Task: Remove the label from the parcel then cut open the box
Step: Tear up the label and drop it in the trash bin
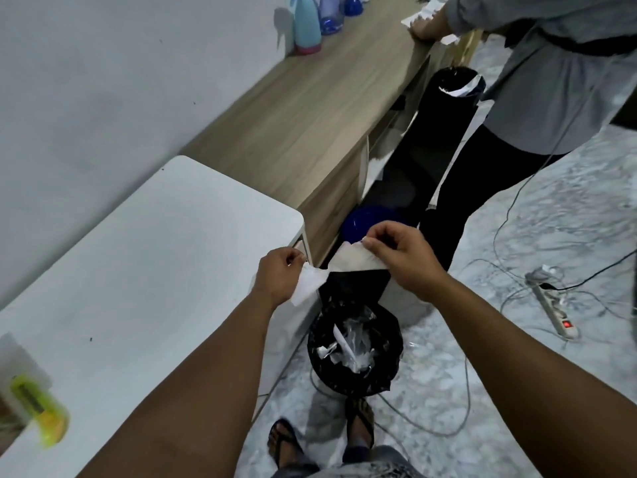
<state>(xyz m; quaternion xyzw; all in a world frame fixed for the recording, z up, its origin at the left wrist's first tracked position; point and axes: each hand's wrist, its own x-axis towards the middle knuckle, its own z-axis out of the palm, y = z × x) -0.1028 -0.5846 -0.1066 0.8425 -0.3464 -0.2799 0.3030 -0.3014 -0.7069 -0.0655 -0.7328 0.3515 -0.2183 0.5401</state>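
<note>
My left hand [275, 276] and my right hand [400, 258] each pinch one end of the peeled label [348, 262], a whitish-brown strip stretched between them. The strip hangs above a black-lined waste bin [355, 350] on the floor, which holds crumpled plastic and paper scraps. At the lower left edge of the white table [138, 270] lies a yellow-green cutter [38, 407] beside the corner of a parcel [20, 367], mostly out of view.
A wooden counter [310, 115] with bottles [306, 25] runs along the wall. Another person [537, 81] stands at its far end beside a tall black bin [444, 108]. A power strip [551, 312] and cables lie on the marble floor at right.
</note>
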